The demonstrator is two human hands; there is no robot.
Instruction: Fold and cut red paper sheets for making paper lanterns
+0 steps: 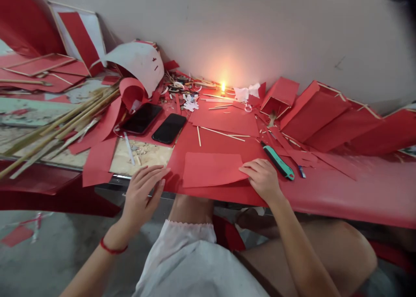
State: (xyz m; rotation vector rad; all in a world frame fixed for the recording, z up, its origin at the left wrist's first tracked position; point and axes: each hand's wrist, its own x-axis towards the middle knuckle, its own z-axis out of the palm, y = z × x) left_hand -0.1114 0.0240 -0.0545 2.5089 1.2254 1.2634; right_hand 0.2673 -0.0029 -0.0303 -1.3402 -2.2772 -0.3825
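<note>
A red paper rectangle [212, 169] lies at the near edge of the red-covered table, its front edge lifted slightly. My right hand [262, 178] pinches its right end between thumb and fingers. My left hand [144, 188] hovers at the table edge, left of the paper, with fingers stretched out and nothing in them. Just beyond the paper lie thin wooden sticks [222, 133] and a larger red sheet [227, 117]. A green-and-black utility knife [277, 160] rests right of my right hand.
A lit flame [223, 87] burns near the wall. Two phones, one a black phone [169, 128], lie at left beside long bamboo strips [65, 124]. Red paper boxes [316, 108] with stick frames stand at right. A curved white sheet [138, 61] and scraps sit at the back.
</note>
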